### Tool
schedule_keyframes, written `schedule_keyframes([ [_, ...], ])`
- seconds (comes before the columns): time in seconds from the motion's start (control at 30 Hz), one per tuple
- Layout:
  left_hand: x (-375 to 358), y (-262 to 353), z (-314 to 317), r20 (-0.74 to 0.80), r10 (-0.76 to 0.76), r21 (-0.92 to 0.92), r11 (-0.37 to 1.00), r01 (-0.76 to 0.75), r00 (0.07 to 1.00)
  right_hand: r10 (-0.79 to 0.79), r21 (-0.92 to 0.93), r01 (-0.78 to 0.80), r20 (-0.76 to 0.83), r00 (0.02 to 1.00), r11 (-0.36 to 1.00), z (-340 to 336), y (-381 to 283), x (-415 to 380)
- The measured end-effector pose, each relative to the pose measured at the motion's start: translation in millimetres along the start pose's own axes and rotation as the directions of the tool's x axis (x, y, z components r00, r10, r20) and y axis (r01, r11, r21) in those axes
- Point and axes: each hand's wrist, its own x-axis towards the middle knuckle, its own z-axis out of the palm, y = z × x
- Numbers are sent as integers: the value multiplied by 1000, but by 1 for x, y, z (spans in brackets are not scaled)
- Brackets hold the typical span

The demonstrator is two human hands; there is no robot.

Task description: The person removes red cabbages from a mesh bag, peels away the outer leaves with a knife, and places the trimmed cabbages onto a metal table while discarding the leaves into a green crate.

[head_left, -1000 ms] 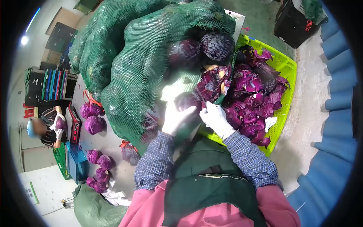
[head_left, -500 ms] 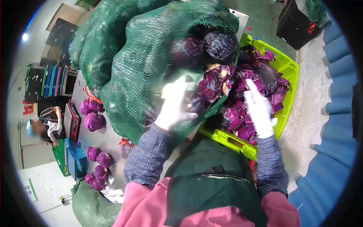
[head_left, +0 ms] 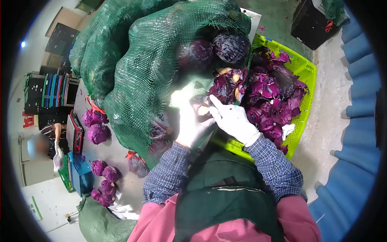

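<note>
In bright glare, my gloved left hand (head_left: pixel 190 123) curls round a dark purple cabbage (head_left: pixel 200 100) with a pale cut end, at the mouth of a green mesh sack (head_left: pixel 139 76). My gloved right hand (head_left: pixel 234 120) meets it from the right, its index finger stretched along the cabbage and its other fingers bent; what they grip is too small to tell. Two whole cabbages (head_left: pixel 231 47) and a ragged one (head_left: pixel 229 84) lie in the sack's opening. Loose purple leaves (head_left: pixel 270 90) fill the lime-green crate (head_left: pixel 308 80) at the right.
Several trimmed cabbages (head_left: pixel 98 134) sit on the grey table (head_left: pixel 129 185) at the left. Beyond it, a co-worker (head_left: pixel 50 137) stands beside a red-edged crate (head_left: pixel 75 133). A black crate (head_left: pixel 314 26) is at the upper right, near blue curtain material (head_left: pixel 363 101).
My right hand has moved left from over the leaf crate to the cabbage at my left hand. A white scrap now shows on the leaves. The co-worker's arm has lowered.
</note>
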Motion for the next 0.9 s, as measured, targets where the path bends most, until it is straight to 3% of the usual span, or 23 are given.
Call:
schedule_keyframes([
  [0.07, -2, -9, 0, -18, 47, 30, 998, -46, 999, 2, 27, 1, -102, 995, 1000, 3, 5, 8],
  [0.1, -6, -8, 0, -21, 71, 153, 986, -67, 997, 3, 40, 3, -152, 988, 999, 7, 11, 13],
  [0.13, -11, -7, 1, -23, 97, 274, 958, -87, 995, 120, 65, -114, -105, 987, 991, 8, 24, 24],
  [0.17, -16, -17, 5, -30, 22, 288, 958, -12, 999, 162, 117, -153, -73, 984, 981, 5, 37, 27],
  [0.2, -22, -15, 8, -59, 70, 321, 946, -48, 996, 208, 174, -198, -43, 977, 965, -1, 41, 31],
  [0.23, -21, -15, 5, -44, 52, 321, 947, -35, 998, 280, 339, -304, 119, 953, 890, -5, 43, 33],
  [0.27, -23, -13, 4, -36, 25, 313, 950, -13, 999, 284, 381, -324, 159, 946, 866, -2, 40, 31],
  [0.3, -21, -11, 4, -31, -49, 37, 998, 50, 998, 281, 416, -342, 204, 938, 842, 4, 33, 31],
  [0.33, -20, -10, 1, -41, -75, -77, 994, 72, 996, 270, 451, -356, 245, 931, 819, 11, 27, 32],
  [0.43, -24, -35, -7, -87, -165, -313, 941, 131, 982, 483, 693, -384, 59, 874, 610, 46, 34, 42],
  [0.47, -27, -44, -9, -105, -195, -395, 908, 139, 975, 534, 831, -380, 121, 837, 406, 41, 42, 35],
  [0.5, -29, -46, -13, -118, -244, -489, 858, 158, 962, 585, 951, -257, 110, 803, 175, 26, 46, 27],
  [0.53, -31, -48, -17, -127, -300, -585, 793, 173, 946, 641, 969, -219, 99, 761, 111, 3, 53, 16],
  [0.6, -30, -29, -28, -48, -328, -782, 599, 169, 944, 713, 966, -180, -5, 701, 185, -19, 87, -4],
  [0.63, -27, -20, -29, -87, -274, -747, 654, 120, 958, 743, 921, -290, 0, 669, 262, -28, 101, -13],
  [0.67, -23, -14, -29, -116, -215, -704, 706, 72, 970, 695, 827, -357, -55, 717, 434, -40, 104, -24],
  [0.7, -19, -14, -28, -121, -172, -622, 781, 61, 978, 623, 590, -387, -266, 735, 709, -45, 91, -29],
  [0.73, -15, -14, -25, -116, -127, -533, 845, 46, 985, 481, 267, -402, -439, 759, 876, -51, 73, -32],
  [0.77, -14, 2, -15, -115, -108, -655, 756, 7, 988, 434, 325, -322, -373, 820, 889, -62, 43, -34],
  [0.8, -15, 6, -9, -117, -92, -614, 790, 1, 989, 380, 388, -250, -309, 872, 887, -68, 15, -35],
  [0.87, -18, 14, 4, -113, -76, -545, 839, 2, 991, 88, 287, 11, -332, 939, 958, -65, -12, -40],
  [0.9, -21, 19, 9, -111, -95, -532, 846, 21, 989, 18, 234, 78, -381, 925, 969, -60, -19, -38],
])
